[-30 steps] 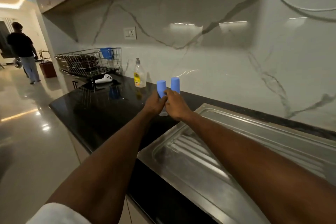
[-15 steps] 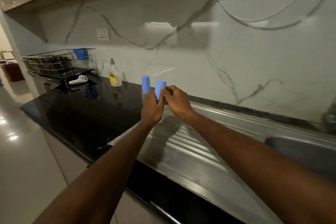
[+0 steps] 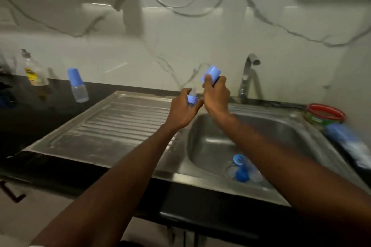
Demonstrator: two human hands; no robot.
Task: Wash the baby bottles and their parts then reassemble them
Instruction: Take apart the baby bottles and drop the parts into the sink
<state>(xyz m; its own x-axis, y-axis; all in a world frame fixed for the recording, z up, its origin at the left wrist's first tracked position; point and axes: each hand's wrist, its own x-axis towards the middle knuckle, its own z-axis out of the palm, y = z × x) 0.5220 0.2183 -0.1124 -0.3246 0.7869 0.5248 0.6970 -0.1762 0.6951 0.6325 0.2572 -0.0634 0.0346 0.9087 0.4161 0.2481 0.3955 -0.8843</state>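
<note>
Slippage is the main risk: both hands work in the air over the edge of the stainless steel sink basin (image 3: 210,138), so a loosened part could drop into the basin, where 1 blue-collared clear bottle (image 3: 241,168) already lies near the front wall, or bounce off the ribbed steel draining board (image 3: 120,126) onto the floor. Small smooth plastic pieces would likely cause it, more so once wet.

The left hand (image 3: 183,109) is curled around the small bottle with the pale blue collar and clear teat (image 3: 192,97), holding it roughly upright just left of the basin rim. The right hand (image 3: 215,93) sits just above and beside it, fingers wrapped around the light blue plastic cap (image 3: 212,73), tilted to the right and apart from the teat. Both forearms reach forward, and the hands nearly touch.

Another capped clear baby bottle with a blue cap (image 3: 77,85) stands on the black bench (image 3: 30,118), well apart to the left. The chrome tap (image 3: 248,78) is behind the right hand; no water is visible.
</note>
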